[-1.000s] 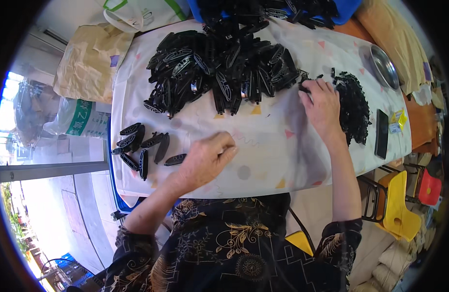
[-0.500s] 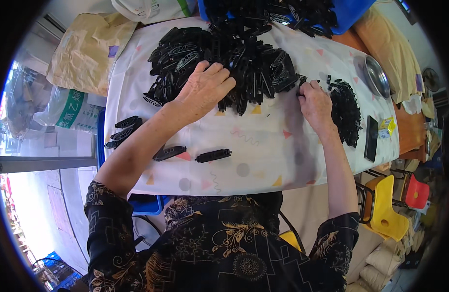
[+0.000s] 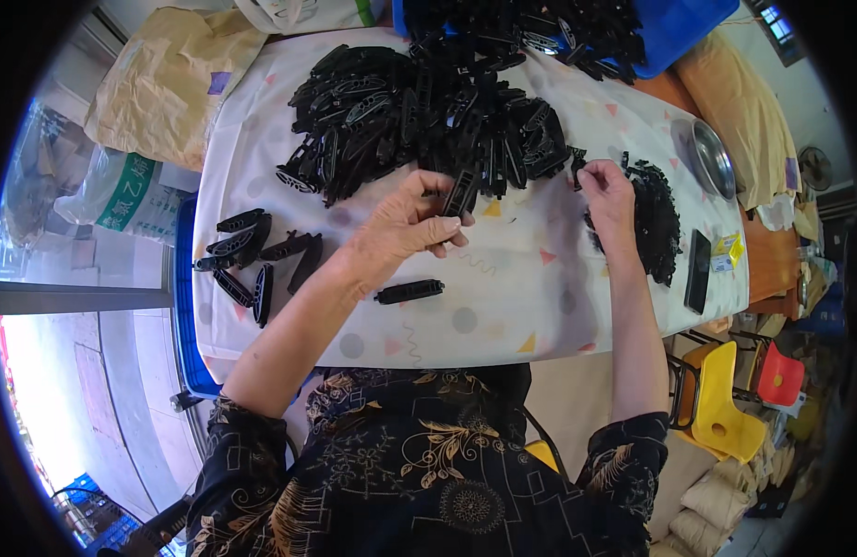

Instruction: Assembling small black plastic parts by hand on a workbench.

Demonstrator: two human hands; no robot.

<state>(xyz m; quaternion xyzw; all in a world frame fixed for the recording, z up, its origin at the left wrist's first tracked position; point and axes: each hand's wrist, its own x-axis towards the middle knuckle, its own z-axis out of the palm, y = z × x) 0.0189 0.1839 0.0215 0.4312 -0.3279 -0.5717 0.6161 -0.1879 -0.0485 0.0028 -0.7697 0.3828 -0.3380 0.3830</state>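
Observation:
Raised over the table just in front of the big heap of black plastic parts (image 3: 359, 111), my left hand (image 3: 400, 223) grips one long, narrow black plastic part (image 3: 462, 192) between thumb and fingers. On the right, my right hand (image 3: 612, 200) is closed in a pinch on a small black plastic piece (image 3: 577, 165), beside a pile of small black pieces (image 3: 658, 218). One long part (image 3: 410, 291) lies alone nearer to me. Several more long parts (image 3: 235, 243) are scattered at the left of the table, beyond my left forearm.
A blue bin (image 3: 693, 32) full of black parts stands at the far edge. Toward the right are a metal bowl (image 3: 713, 160), a dark phone (image 3: 697, 271) and a small yellow box (image 3: 727, 252). Another blue bin (image 3: 184, 297) sits below the table's left edge.
My left hand has drawn back from the heap toward me with a long part in it. My right hand stays near the small pile, its small piece now showing more plainly.

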